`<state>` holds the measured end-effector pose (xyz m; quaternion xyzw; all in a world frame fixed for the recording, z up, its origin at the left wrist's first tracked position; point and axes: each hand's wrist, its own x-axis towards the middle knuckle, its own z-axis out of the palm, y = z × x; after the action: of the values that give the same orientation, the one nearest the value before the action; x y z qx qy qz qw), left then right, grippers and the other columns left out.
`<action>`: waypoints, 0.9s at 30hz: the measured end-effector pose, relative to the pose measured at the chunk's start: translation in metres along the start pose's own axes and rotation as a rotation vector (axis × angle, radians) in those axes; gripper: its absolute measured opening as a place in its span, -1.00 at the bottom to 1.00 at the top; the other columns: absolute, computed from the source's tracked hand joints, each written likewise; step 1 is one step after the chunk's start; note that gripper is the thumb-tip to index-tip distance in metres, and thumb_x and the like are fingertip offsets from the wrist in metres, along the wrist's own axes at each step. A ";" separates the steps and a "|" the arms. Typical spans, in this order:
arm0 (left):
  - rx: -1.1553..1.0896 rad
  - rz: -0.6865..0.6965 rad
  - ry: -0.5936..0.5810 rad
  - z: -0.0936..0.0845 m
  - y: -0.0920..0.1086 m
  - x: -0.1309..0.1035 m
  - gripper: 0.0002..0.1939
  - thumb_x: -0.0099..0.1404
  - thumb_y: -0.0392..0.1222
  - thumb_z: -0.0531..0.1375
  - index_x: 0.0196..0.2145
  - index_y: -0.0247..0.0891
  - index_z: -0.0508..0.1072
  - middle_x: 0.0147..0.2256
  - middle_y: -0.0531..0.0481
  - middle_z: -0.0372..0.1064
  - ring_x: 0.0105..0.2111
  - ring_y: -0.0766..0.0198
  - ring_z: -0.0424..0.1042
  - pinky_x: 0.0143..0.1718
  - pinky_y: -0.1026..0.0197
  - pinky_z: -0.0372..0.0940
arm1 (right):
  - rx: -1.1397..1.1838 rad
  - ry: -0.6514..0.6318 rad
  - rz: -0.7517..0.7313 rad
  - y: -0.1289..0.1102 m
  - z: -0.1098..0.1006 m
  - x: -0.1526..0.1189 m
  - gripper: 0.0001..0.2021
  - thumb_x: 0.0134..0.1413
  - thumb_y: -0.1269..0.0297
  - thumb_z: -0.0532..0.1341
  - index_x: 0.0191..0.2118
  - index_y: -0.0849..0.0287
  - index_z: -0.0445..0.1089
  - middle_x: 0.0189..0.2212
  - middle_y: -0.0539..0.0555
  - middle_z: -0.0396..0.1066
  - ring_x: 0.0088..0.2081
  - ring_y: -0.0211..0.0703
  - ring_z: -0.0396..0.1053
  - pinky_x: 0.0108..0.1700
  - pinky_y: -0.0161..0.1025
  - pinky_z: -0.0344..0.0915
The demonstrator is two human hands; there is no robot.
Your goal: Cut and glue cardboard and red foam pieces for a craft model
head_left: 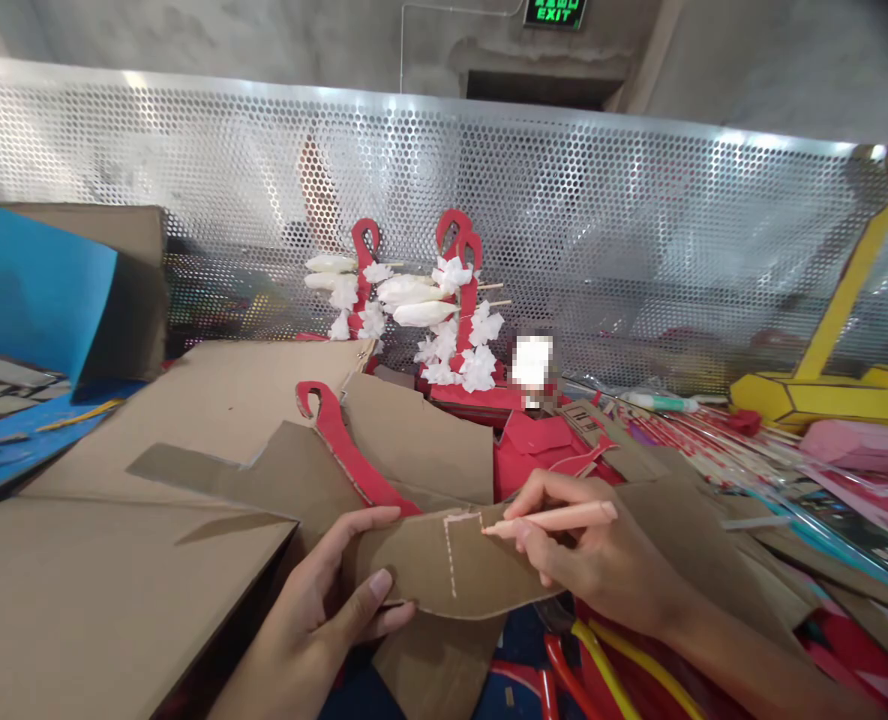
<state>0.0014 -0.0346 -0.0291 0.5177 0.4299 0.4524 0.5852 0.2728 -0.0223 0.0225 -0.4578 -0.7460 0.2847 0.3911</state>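
My left hand (pixel 339 590) grips the left end of a curved brown cardboard piece (pixel 414 570), thumb on its face and fingers behind. A pale dashed line on the piece runs up, across and a little way down. Pinched in my right hand (pixel 586 550) is a pale pink marker (pixel 564 517), its tip at the right end of that line. Behind the piece's upper edge lies a red hooked cardboard strip (pixel 343 445); its lower end is hidden. Pliers with yellow handles (pixel 609 670) lie below my right hand, partly covered.
Large cardboard sheets (pixel 151 590) fill the left. Red hooked stands (pixel 466 320) with white paper flowers rise at the back before a perforated metal panel (pixel 601 220). On the right are a yellow cardboard shape (pixel 826 395), a pink block (pixel 860 443) and several thin sticks (pixel 703 455).
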 end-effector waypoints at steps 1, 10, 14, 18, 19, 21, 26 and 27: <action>0.001 0.000 0.003 0.000 0.001 0.000 -0.46 0.25 0.09 0.37 0.14 -0.06 0.48 0.13 -0.12 0.41 0.12 -0.14 0.45 -0.01 0.07 0.54 | -0.001 -0.004 -0.007 0.000 0.000 0.000 -0.76 0.16 0.19 0.22 -0.42 0.22 0.50 -0.50 0.04 0.41 -0.56 -0.29 0.33 -0.55 -0.35 0.23; 0.001 -0.003 0.000 0.001 0.001 -0.001 -0.46 0.24 0.10 0.38 0.13 -0.06 0.49 0.10 -0.10 0.44 0.09 -0.09 0.47 0.00 0.08 0.53 | -0.045 -0.016 0.000 0.001 -0.001 -0.002 -0.78 0.10 0.21 0.26 -0.44 0.21 0.55 -0.44 0.13 0.51 -0.39 -0.13 0.44 -0.45 -0.30 0.27; -0.009 -0.008 0.003 -0.001 -0.001 -0.001 -0.47 0.25 0.07 0.38 0.14 -0.05 0.49 0.10 -0.09 0.44 0.07 -0.07 0.49 -0.01 0.10 0.53 | -0.005 -0.048 0.007 0.002 -0.001 -0.003 -0.85 0.06 0.28 0.27 -0.46 0.20 0.51 -0.49 0.08 0.52 -0.46 -0.19 0.41 -0.47 -0.32 0.24; -0.016 -0.007 0.015 0.000 0.000 0.000 -0.45 0.22 0.06 0.40 0.14 -0.05 0.49 0.09 -0.09 0.46 0.04 -0.05 0.51 -0.03 0.11 0.54 | 0.024 -0.068 -0.005 0.000 0.000 -0.002 -0.90 -0.01 0.38 0.26 -0.48 0.19 0.50 -0.50 0.06 0.54 -0.47 -0.22 0.44 -0.48 -0.36 0.26; -0.016 -0.007 0.016 0.001 0.001 0.000 -0.45 0.21 0.07 0.40 0.14 -0.05 0.50 0.07 -0.09 0.47 0.02 -0.04 0.52 -0.03 0.11 0.53 | 0.027 -0.072 -0.011 0.000 0.000 -0.002 -0.90 -0.02 0.40 0.25 -0.48 0.19 0.50 -0.50 0.06 0.55 -0.48 -0.22 0.45 -0.48 -0.36 0.27; -0.016 -0.009 0.021 0.001 0.002 0.000 -0.44 0.19 0.08 0.41 0.12 -0.06 0.51 0.06 -0.09 0.48 0.02 -0.05 0.52 -0.03 0.10 0.54 | 0.034 -0.085 -0.021 0.000 0.000 -0.002 -0.91 -0.03 0.42 0.25 -0.48 0.18 0.50 -0.49 0.06 0.56 -0.47 -0.21 0.48 -0.47 -0.36 0.29; -0.015 -0.010 0.003 0.000 0.001 0.000 -0.43 0.21 0.08 0.40 0.14 -0.06 0.48 0.08 -0.10 0.44 0.07 -0.09 0.49 -0.03 0.09 0.54 | 0.061 -0.117 -0.004 0.000 0.000 -0.003 -0.92 -0.06 0.43 0.24 -0.50 0.18 0.46 -0.51 0.04 0.58 -0.47 -0.20 0.51 -0.47 -0.37 0.30; -0.011 -0.009 0.001 0.000 0.000 0.000 -0.43 0.22 0.09 0.40 0.14 -0.06 0.48 0.08 -0.10 0.44 0.07 -0.09 0.49 -0.03 0.09 0.54 | 0.061 -0.120 -0.001 -0.001 0.000 -0.003 -0.91 -0.07 0.44 0.24 -0.51 0.18 0.46 -0.51 0.04 0.58 -0.48 -0.20 0.51 -0.47 -0.37 0.29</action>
<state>0.0010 -0.0346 -0.0288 0.5124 0.4300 0.4524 0.5898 0.2732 -0.0258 0.0218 -0.4273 -0.7595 0.3339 0.3593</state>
